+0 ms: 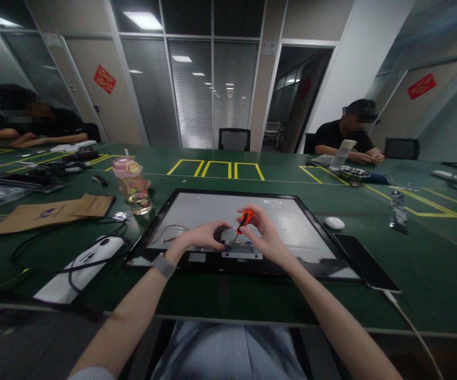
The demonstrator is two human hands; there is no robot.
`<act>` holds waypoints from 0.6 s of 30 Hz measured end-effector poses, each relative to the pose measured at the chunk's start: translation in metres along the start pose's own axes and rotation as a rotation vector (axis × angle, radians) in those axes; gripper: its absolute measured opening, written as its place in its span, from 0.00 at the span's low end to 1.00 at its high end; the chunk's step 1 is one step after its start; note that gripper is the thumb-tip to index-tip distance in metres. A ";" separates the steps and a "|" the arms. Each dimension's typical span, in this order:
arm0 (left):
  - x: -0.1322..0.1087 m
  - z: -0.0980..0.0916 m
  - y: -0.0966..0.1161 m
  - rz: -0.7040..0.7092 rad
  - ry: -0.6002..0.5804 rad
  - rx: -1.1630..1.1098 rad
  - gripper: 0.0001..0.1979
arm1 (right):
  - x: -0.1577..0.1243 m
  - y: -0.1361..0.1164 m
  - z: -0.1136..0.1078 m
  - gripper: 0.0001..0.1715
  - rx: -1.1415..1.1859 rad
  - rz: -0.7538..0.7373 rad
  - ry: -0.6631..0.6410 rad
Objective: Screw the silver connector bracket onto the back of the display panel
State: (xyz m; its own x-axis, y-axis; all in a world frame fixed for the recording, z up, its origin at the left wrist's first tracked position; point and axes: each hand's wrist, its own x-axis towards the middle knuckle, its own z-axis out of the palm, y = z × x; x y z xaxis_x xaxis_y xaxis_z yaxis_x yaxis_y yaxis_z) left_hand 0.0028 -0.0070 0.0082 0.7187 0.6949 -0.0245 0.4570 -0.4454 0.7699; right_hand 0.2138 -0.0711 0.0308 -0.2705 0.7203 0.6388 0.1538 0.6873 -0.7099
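Observation:
A flat monitor panel (292, 221) lies back-up on the green table (430, 253), its grey metal plate facing me. My right hand (264, 237) is closed round a small orange-handled screwdriver (245, 219), whose tip points down at a small metal connector bracket (242, 248) near the panel's front edge. My left hand (205, 236), a watch on its wrist, rests on the panel just left of the bracket with fingers curled round a small dark round part I cannot make out. Thin coloured wires (169, 232) run across the plate to the left.
A pink-lidded bottle (133, 184) stands left of the panel. A white mouse (334, 222), a black phone (365, 261) on a cable, a white power adapter (88, 258) with black cords and brown cardboard (50, 211) lie around. Two people sit at the far corners.

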 end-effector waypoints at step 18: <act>-0.001 0.000 0.001 -0.027 -0.006 0.027 0.32 | 0.002 0.005 -0.004 0.26 -0.030 0.011 0.052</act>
State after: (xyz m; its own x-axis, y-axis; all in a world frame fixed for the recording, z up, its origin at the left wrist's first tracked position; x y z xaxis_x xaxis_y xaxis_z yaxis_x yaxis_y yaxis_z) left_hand 0.0028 -0.0078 0.0088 0.7086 0.7039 -0.0490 0.4904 -0.4414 0.7515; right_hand 0.2181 -0.0661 0.0301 -0.2190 0.7315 0.6457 0.1849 0.6809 -0.7087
